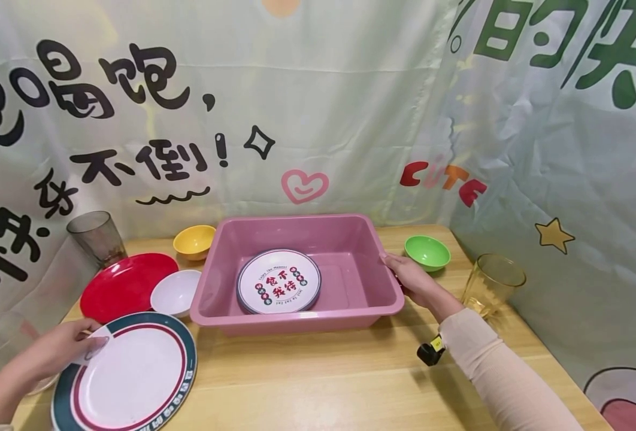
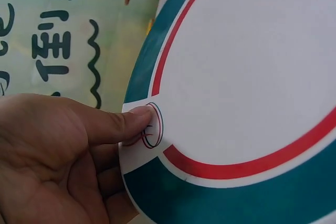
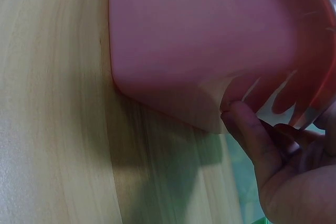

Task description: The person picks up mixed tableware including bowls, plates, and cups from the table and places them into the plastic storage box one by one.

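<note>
My left hand pinches the rim of a large white plate with a teal border and a red ring. In the left wrist view the thumb lies on the plate's face, the fingers behind it. My right hand grips the right rim of a pink plastic basin; in the right wrist view its fingers curl under the rim against the outer wall. Inside the basin, left of its middle, lies a round white plate or stack with red lettering and a dark edge.
Left of the basin are a red plate, a white bowl, a yellow bowl and a grey tumbler. On the right stand a green bowl and an amber glass. A printed curtain hangs behind the wooden table.
</note>
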`<state>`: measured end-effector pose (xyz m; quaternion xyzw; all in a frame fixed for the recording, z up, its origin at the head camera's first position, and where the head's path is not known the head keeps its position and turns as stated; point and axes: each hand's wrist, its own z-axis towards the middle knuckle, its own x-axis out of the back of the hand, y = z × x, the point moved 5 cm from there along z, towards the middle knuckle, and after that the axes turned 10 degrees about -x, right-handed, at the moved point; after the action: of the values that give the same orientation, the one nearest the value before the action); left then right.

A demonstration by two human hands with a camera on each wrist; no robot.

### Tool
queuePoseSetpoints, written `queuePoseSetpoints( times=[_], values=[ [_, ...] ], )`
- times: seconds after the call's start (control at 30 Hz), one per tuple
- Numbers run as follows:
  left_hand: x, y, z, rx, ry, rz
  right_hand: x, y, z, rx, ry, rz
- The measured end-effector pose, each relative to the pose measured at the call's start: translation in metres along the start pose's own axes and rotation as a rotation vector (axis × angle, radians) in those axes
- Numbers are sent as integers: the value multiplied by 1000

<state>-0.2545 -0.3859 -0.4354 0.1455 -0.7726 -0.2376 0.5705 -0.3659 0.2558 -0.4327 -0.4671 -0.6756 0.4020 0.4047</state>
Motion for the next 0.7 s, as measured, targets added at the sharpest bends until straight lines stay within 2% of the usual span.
queuePoseSetpoints(
  times=[0.17,0.33,0.57,0.7],
  values=[
    [8,7,-3,-18,13,16,-1,-1,-1,-4,-6,0],
    [17,9,-6,6,38,11,-1,-5,-2,4,-12,-6],
    [26,8,-9,28,81,-38,0,-4,0,-4,-21,-12],
    [28,11,-12,38,77,-65,0,-2,1,-9,-24,-8]
  ],
)
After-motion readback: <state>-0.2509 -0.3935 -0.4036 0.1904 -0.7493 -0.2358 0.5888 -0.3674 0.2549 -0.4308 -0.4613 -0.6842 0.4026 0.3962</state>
